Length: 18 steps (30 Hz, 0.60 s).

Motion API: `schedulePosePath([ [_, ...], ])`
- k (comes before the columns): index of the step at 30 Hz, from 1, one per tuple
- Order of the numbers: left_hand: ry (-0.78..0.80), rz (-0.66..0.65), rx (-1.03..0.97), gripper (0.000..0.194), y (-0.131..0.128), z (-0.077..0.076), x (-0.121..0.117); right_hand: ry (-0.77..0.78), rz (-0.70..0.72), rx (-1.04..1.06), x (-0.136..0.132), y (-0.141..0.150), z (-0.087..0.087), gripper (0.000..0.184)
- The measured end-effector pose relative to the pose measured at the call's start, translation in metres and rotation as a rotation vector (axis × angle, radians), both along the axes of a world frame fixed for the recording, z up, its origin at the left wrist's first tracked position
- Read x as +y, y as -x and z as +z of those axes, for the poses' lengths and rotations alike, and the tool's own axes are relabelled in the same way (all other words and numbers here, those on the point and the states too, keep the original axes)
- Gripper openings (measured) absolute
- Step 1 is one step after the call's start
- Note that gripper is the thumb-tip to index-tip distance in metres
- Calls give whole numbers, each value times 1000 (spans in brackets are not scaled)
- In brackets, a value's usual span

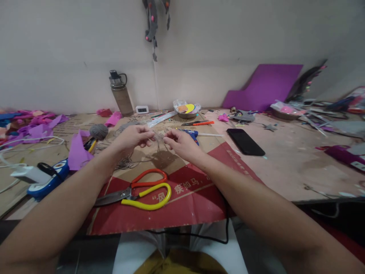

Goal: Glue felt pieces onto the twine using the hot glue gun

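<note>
My left hand (134, 137) and my right hand (182, 144) are raised over the middle of the table, close together. Thin grey yarn (159, 137) runs between their fingertips, and each hand pinches it. Loose grey yarn (125, 163) lies in a tangle below my left hand, with a grey yarn ball (99, 131) farther left. A blue glue gun (194, 136) lies just behind my right hand, partly hidden by it. Nearer to me, scissors (151, 190) with one red and one yellow handle rest on the red printed cardboard (196, 205).
A black phone (245, 142) lies to the right. At the back stand a bottle (122, 95), a small white clock (142, 110) and a metal bowl (186, 113). Pink and purple scraps (34, 131) and a blue power strip (48, 186) occupy the left. A purple sheet (265, 87) leans on the wall.
</note>
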<state>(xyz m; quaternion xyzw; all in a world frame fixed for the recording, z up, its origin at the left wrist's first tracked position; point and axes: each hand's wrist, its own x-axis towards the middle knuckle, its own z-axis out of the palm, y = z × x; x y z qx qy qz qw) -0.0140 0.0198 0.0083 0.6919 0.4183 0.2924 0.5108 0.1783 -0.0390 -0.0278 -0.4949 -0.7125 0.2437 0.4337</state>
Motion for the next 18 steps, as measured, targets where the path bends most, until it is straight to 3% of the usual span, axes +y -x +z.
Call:
schedulePosePath([
  [4, 32, 123, -135, 15, 22, 6, 14, -77, -294, -460, -2, -17, 7, 22],
  [7, 68, 116, -229, 11, 33, 14, 20, -6, -529, -748, -4, -30, 7, 42],
  [9, 80, 126, -275, 11, 38, 19, 21, 93, -562, -847, -6, -34, 2, 50],
  [13, 83, 201, -423, 14, 52, 26, 27, 238, -551, -892, -10, -31, -8, 44],
  [18, 115, 331, -654, 12, 70, 33, 36, 241, -590, -893, -7, -40, -16, 37],
])
